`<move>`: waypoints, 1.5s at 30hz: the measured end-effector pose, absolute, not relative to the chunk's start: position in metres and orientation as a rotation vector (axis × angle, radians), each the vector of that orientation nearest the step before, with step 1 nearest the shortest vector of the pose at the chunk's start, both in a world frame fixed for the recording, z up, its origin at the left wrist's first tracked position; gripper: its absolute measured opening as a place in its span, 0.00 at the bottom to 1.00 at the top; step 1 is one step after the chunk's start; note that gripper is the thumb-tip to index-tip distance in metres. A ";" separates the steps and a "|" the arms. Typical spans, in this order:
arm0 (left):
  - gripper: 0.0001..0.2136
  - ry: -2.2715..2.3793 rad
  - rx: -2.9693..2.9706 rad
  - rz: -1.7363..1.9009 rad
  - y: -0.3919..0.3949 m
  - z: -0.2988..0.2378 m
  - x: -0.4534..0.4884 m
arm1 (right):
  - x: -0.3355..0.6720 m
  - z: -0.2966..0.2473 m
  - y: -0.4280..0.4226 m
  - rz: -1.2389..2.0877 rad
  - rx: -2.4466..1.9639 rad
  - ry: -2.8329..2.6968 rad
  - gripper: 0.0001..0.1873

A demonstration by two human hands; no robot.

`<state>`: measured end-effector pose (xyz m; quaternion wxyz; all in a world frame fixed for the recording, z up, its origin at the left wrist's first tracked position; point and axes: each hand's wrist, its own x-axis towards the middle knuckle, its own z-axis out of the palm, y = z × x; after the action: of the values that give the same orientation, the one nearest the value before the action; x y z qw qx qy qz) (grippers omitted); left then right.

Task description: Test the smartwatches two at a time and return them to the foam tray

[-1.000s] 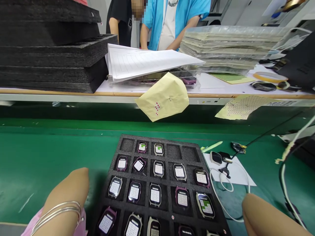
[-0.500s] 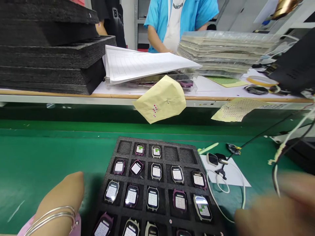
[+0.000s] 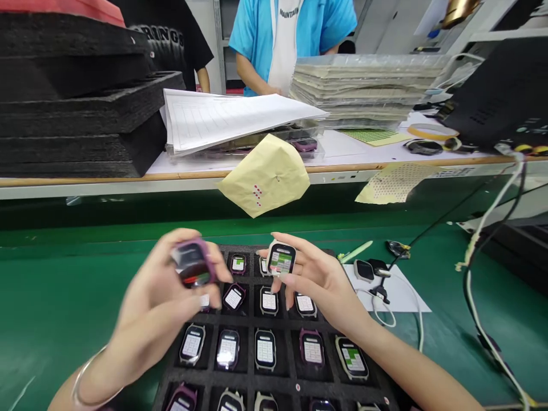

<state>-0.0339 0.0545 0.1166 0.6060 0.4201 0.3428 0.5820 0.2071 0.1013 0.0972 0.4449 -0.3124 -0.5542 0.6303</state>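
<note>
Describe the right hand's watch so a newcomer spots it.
Start at the black foam tray on the green bench. Above the tray's far half, the right hand holds a pale-framed watch. It's the pale one held; the left hand has a purple-framed watch.

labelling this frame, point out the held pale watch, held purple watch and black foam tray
Held pale watch (image 3: 281,260): head view, screen.
Held purple watch (image 3: 192,264): head view, blurred screen.
Black foam tray (image 3: 252,321): head view, divider.
</note>
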 end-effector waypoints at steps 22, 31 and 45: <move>0.12 0.660 1.038 1.112 0.086 0.076 0.007 | 0.211 0.094 0.106 1.370 -0.958 -1.490 0.15; 0.17 0.608 1.080 1.157 0.088 0.074 0.001 | 0.214 0.095 0.107 1.505 -0.813 -1.555 0.25; 0.19 0.645 1.136 1.179 0.087 0.078 0.001 | 0.215 0.091 0.108 1.536 -0.810 -1.480 0.17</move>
<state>0.0014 0.0869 0.0777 0.6373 0.4973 0.2826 0.5164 0.2150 0.1080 0.0908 0.4167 -0.3226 -0.5897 0.6120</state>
